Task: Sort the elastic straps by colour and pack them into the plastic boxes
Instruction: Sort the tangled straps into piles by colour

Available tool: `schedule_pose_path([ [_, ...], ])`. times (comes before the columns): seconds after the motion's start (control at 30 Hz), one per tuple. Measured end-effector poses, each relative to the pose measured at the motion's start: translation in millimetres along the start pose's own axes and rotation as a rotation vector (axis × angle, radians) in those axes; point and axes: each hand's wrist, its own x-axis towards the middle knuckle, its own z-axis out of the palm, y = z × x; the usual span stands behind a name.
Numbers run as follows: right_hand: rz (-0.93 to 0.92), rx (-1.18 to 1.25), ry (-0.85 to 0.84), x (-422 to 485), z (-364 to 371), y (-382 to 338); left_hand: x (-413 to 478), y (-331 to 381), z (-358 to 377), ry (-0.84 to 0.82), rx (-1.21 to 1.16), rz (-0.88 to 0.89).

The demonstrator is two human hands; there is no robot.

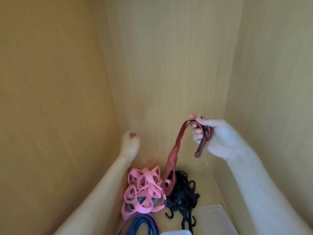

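Right hand (213, 139), mid-right, clamps the red strap (173, 154), which droops down-left from it (left hand (130, 142) is a blur, can't tell).

Two bare forearms are stretched forward from the lower edge. The right hand (218, 138) is raised, with fingers and thumb curled round a red strap (174, 150). The left hand (131, 143) is held slightly lower, too blurred for its fingers to be made out.

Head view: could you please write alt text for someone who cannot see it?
The right hand grips a red hooked strap trailing onto pink straps and black hooked straps in a wooden cabinet; the blurred left hand holds nothing.
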Motion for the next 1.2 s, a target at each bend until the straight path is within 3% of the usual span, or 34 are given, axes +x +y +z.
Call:
schedule_pose_path([
  [0.17, 0.033, 0.090, -0.021, 0, 5, 13, -41, 54, 13, -0.201, -0.033, 0.464],
  [0.27, 0.010, 0.052, 0.031, -1, 4, 15, -73, 50, 16, -0.362, -0.002, 0.552],
  [0.4, -0.080, 0.017, 0.110, -3, 1, 17, -96, 38, 31, -0.499, 0.161, 0.484],
  [0.53, -0.129, 0.023, 0.133, -5, 3, 23, -93, 39, 38, -0.534, 0.003, 0.332],
  [0.9, -0.064, -0.734, 0.064, -11, -4, 31, -72, 46, 15, -0.784, -0.290, -0.007],
  [1.2, -0.177, -0.859, 0.051, -7, -2, 32, -55, 60, 16, -0.761, -0.269, -0.191],
])
